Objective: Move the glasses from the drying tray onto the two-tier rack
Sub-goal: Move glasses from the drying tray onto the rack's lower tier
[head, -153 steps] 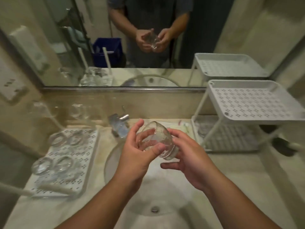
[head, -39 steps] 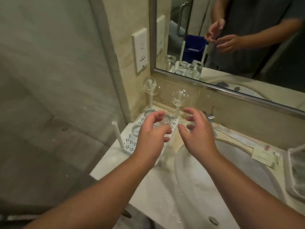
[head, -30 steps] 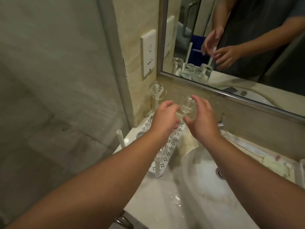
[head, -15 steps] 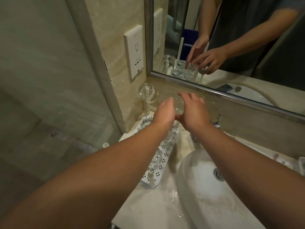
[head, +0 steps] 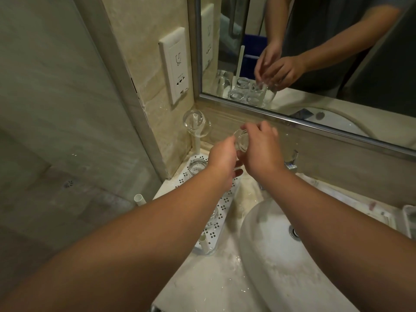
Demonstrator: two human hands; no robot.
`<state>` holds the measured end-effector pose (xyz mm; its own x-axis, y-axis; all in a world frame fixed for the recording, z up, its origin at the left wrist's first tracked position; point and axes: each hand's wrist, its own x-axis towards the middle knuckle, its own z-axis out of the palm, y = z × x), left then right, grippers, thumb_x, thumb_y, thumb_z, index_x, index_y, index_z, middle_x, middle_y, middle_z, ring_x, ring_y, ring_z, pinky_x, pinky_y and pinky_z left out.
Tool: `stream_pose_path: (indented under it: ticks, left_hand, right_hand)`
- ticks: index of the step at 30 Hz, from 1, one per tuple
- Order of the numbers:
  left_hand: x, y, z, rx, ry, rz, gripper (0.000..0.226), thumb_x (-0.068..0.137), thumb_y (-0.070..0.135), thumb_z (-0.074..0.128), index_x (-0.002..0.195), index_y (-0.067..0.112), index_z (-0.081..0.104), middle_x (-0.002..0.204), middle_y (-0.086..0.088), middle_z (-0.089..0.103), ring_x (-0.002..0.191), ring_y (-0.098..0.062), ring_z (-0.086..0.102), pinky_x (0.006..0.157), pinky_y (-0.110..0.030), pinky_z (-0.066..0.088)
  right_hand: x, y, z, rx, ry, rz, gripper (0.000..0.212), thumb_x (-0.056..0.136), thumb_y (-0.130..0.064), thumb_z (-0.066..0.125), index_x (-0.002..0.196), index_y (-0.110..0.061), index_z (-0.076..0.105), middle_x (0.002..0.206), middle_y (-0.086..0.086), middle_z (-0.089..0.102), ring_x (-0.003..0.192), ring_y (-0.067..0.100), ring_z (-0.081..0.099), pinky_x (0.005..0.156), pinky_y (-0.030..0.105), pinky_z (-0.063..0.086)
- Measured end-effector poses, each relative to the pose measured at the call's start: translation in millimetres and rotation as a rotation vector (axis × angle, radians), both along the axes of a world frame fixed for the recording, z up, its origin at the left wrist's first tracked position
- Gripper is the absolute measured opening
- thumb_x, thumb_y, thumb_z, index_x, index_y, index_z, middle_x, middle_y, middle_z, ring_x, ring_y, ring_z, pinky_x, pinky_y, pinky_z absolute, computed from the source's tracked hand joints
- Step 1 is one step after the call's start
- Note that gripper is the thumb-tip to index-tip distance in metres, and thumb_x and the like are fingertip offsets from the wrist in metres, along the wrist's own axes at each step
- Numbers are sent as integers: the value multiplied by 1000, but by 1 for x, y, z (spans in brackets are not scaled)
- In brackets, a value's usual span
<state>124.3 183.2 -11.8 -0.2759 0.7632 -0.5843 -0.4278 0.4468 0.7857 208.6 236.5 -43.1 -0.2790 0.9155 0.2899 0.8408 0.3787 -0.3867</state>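
Head view: both hands, left and right, grip one glass above the drying tray.

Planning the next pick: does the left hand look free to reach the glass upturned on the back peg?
Probably not yet: the left hand and right hand both grip a glass. The path to the pegged glass looks open.

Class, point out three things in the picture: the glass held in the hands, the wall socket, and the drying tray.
Held glass (head: 242,142), head view, clear side wall.
Wall socket (head: 177,64), head view, white faceplate.
Drying tray (head: 221,207), head view, perforated floor.
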Motion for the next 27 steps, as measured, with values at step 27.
stream_pose_path:
  ticks: [27]
  left_hand:
    - [204, -70, 30, 152, -444, -357, 67, 74, 50, 71, 129, 14, 60, 121, -6, 71, 100, -27, 67, 99, -45, 47]
  right_hand:
    - [230, -147, 60, 236, 539, -219, 56, 68, -11, 81, 117, -20, 54, 115, -2, 51, 101, -7, 47, 83, 1, 31]
